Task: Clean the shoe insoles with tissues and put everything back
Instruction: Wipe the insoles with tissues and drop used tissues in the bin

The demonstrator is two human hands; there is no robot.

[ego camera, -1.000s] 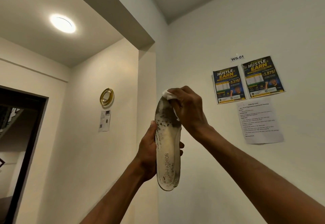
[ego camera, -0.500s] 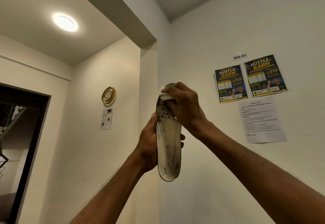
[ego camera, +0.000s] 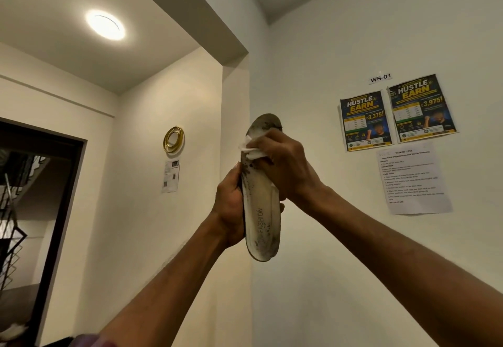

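Note:
I hold a dirty off-white shoe insole (ego camera: pixel 261 218) upright at chest height in front of the wall corner. It is printed "FASHION" and speckled with dark grime, heaviest at its top end. My left hand (ego camera: pixel 230 205) grips its left edge around the middle. My right hand (ego camera: pixel 283 167) presses a crumpled white tissue (ego camera: pixel 251 149) against the upper part of the insole, just below the grimy tip. Most of the tissue is hidden under my fingers.
The wall on the right carries two posters (ego camera: pixel 396 112), a "WS-01" label (ego camera: pixel 380 77) and a printed sheet (ego camera: pixel 412 178). A gold ring ornament (ego camera: pixel 173 140) hangs on the left wall. A dark doorway (ego camera: pixel 38 210) opens at the far left onto a stair railing.
My right hand with the tissue has slid down from the insole's tip, so the dark tip now shows above it. The left hand keeps its grip.

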